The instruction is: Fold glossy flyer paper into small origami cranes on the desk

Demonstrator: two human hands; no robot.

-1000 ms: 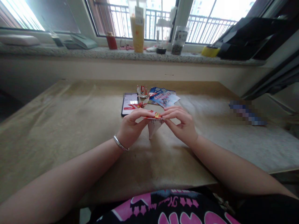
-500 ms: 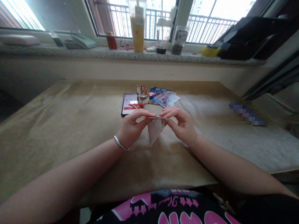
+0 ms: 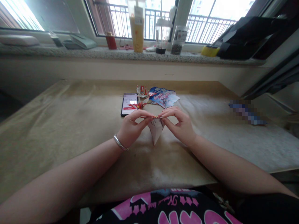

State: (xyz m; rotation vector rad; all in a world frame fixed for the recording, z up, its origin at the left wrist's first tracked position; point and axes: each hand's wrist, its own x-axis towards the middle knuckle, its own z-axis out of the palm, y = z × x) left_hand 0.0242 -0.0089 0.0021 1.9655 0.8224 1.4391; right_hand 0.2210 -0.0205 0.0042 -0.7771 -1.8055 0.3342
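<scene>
From the head view, two bare hands meet at one paper: the left hand [image 3: 133, 123] and the right hand [image 3: 178, 123] each pinch its top edge between thumb and fingers, the two a small gap apart. The paper [image 3: 157, 132] sits between them at the middle of the table [image 3: 70, 137], its single white point hanging down towards the wearer; whether that tip touches the surface, I cannot tell. One bracelet [image 3: 121, 143] rings the left wrist. Just beyond the hands lie one phone [image 3: 126, 107] and two red-and-white scraps, the near scrap [image 3: 140, 104] overlapping the phone and the far scrap [image 3: 142, 91] behind it. Beside them is one fan of blue cards [image 3: 167, 97], at least three, overlapping too much for a sure count. One blurred packet [image 3: 249, 114] lies well apart on the right. On the sill stand one red bottle [image 3: 111, 42], one tall yellow-filled container [image 3: 137, 35] and two smaller clear ones
</scene>
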